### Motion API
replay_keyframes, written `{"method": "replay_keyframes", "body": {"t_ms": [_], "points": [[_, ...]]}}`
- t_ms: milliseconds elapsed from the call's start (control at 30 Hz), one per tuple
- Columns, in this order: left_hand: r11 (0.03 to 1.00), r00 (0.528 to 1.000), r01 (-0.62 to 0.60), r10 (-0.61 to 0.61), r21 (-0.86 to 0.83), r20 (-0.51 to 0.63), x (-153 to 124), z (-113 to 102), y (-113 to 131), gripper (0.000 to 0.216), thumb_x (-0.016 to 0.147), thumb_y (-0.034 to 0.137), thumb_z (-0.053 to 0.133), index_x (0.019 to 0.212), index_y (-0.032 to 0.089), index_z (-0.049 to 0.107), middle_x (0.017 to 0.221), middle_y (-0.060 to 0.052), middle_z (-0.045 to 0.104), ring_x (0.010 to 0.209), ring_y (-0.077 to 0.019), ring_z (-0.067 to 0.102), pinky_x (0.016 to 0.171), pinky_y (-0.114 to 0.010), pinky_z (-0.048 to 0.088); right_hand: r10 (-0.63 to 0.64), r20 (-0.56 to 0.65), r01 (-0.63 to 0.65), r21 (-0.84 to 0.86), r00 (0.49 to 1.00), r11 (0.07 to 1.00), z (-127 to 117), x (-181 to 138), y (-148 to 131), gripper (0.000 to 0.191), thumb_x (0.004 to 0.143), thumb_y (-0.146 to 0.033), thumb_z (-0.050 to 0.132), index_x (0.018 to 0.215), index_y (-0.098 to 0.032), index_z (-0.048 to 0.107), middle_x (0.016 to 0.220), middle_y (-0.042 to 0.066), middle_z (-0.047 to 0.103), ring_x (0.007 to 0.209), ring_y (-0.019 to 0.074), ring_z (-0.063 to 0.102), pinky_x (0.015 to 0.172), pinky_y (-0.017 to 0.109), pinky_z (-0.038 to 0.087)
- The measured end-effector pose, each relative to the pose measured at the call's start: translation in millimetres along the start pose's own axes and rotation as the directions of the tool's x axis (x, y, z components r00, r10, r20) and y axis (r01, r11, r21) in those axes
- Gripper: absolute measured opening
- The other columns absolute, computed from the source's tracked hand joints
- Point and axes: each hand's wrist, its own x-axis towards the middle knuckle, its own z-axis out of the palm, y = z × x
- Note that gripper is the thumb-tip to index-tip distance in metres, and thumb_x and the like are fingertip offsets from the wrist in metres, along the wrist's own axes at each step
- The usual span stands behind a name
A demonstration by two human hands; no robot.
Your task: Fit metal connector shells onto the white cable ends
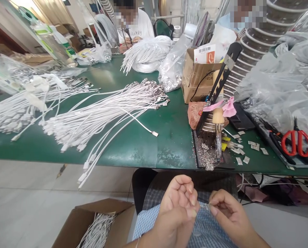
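Observation:
My left hand and my right hand meet over my lap, below the edge of the green table. Both are closed in a pinch, fingertips nearly touching, with a tiny pale piece between them that I cannot make out clearly. A big fan of white cables with metal ends lies on the table ahead. One cable's metal end sticks out toward me. A soldering iron on its stand sits at the table edge just above my hands.
A cardboard box of white cables stands on the floor at my left. Red scissors, small metal shells, a carton and plastic bags crowd the right. Two people sit at the far side.

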Motion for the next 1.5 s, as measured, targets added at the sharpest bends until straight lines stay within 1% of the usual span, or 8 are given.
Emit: {"method": "replay_keyframes", "body": {"t_ms": [200, 367, 700, 933, 1033, 1167, 1333, 1500], "points": [[1.0, 1.0, 0.021, -0.021, 0.018, 0.001, -1.1, -1.2, 1.0, 0.041, 0.056, -0.003, 0.071, 0.093, 0.015, 0.07, 0.084, -0.002, 0.055, 0.068, -0.0065, 0.05, 0.06, -0.017, 0.042, -0.008, 0.026, 0.008, -0.009, 1.0, 1.0, -1.0, 0.5, -0.6, 0.017, 0.093, -0.035, 0.057, 0.082, -0.022, 0.058, 0.07, -0.001, 0.052, 0.059, 0.013, 0.048, 0.053, 0.023, 0.04], [1.0, 0.999, 0.02, -0.02, -0.003, 0.049, 1.5, -4.8, -0.3, 0.041, 0.056, -0.001, 0.072, 0.093, 0.015, 0.071, 0.083, -0.002, 0.054, 0.068, -0.007, 0.05, 0.06, -0.017, 0.042, 0.001, 0.025, -0.001, -0.024, 1.0, 1.0, -1.1, -1.2, 1.4, 0.019, 0.093, -0.037, 0.057, 0.082, -0.022, 0.059, 0.07, 0.0, 0.053, 0.059, 0.0134, 0.049, 0.053, 0.024, 0.041], [0.999, 0.993, 0.018, -0.013, -0.04, 0.114, 5.0, -13.8, -6.6, 0.041, 0.058, -0.001, 0.071, 0.097, 0.015, 0.071, 0.085, -0.002, 0.056, 0.068, -0.0068, 0.05, 0.06, -0.017, 0.041, -0.001, 0.046, 0.001, 0.001, 0.999, 1.0, -2.2, -1.6, 1.7, 0.011, 0.094, -0.031, 0.056, 0.086, -0.024, 0.057, 0.072, -0.002, 0.052, 0.061, 0.0128, 0.049, 0.055, 0.022, 0.041], [0.99, 0.988, 0.087, -0.071, -0.114, 0.139, 3.4, -6.3, 3.1, 0.041, 0.056, 0.004, 0.068, 0.096, 0.011, 0.072, 0.086, -0.005, 0.057, 0.07, -0.0098, 0.052, 0.064, -0.02, 0.043, -0.012, 0.054, 0.012, 0.007, 0.998, 1.0, -2.9, -1.5, 0.9, 0.01, 0.094, -0.03, 0.056, 0.086, -0.024, 0.058, 0.072, -0.002, 0.053, 0.061, 0.0124, 0.049, 0.055, 0.022, 0.041], [0.986, 0.984, 0.099, -0.077, -0.133, 0.162, 2.5, -4.0, 5.2, 0.035, 0.061, 0.01, 0.069, 0.096, 0.01, 0.071, 0.087, -0.006, 0.058, 0.072, -0.0112, 0.053, 0.066, -0.022, 0.044, -0.01, 0.047, 0.009, 0.008, 0.999, 1.0, -2.3, -1.6, 0.4, 0.011, 0.094, -0.03, 0.056, 0.085, -0.024, 0.058, 0.072, -0.002, 0.052, 0.061, 0.0123, 0.049, 0.055, 0.022, 0.041], [0.992, 0.986, 0.082, -0.067, -0.093, 0.154, 2.5, -5.5, 3.8, 0.025, 0.069, 0.015, 0.073, 0.093, 0.011, 0.072, 0.087, -0.005, 0.058, 0.075, -0.0122, 0.056, 0.069, -0.022, 0.045, -0.018, 0.037, 0.018, 0.001, 0.999, 1.0, -1.4, -1.8, -0.7, 0.011, 0.094, -0.03, 0.056, 0.085, -0.023, 0.058, 0.071, -0.002, 0.052, 0.061, 0.0122, 0.049, 0.055, 0.021, 0.041], [0.992, 0.98, 0.085, -0.068, -0.089, 0.185, 3.1, -7.3, 3.1, 0.022, 0.07, 0.015, 0.073, 0.092, 0.012, 0.071, 0.084, -0.004, 0.059, 0.068, -0.01, 0.055, 0.067, -0.022, 0.044, -0.024, 0.048, 0.024, -0.002, 0.999, 1.0, -1.6, -1.4, -1.3, 0.012, 0.094, -0.03, 0.056, 0.085, -0.024, 0.058, 0.071, -0.002, 0.052, 0.06, 0.0121, 0.049, 0.054, 0.021, 0.041], [0.995, 0.98, 0.069, -0.053, -0.077, 0.194, 5.1, -7.4, 1.0, 0.008, 0.075, 0.017, 0.074, 0.081, 0.014, 0.069, 0.074, -0.001, 0.057, 0.064, -0.0099, 0.056, 0.064, -0.021, 0.042, -0.005, 0.044, 0.006, -0.01, 0.999, 1.0, -3.1, -1.8, 0.0, 0.009, 0.094, -0.028, 0.057, 0.086, -0.024, 0.058, 0.073, -0.002, 0.053, 0.061, 0.0123, 0.05, 0.055, 0.021, 0.042]]}}
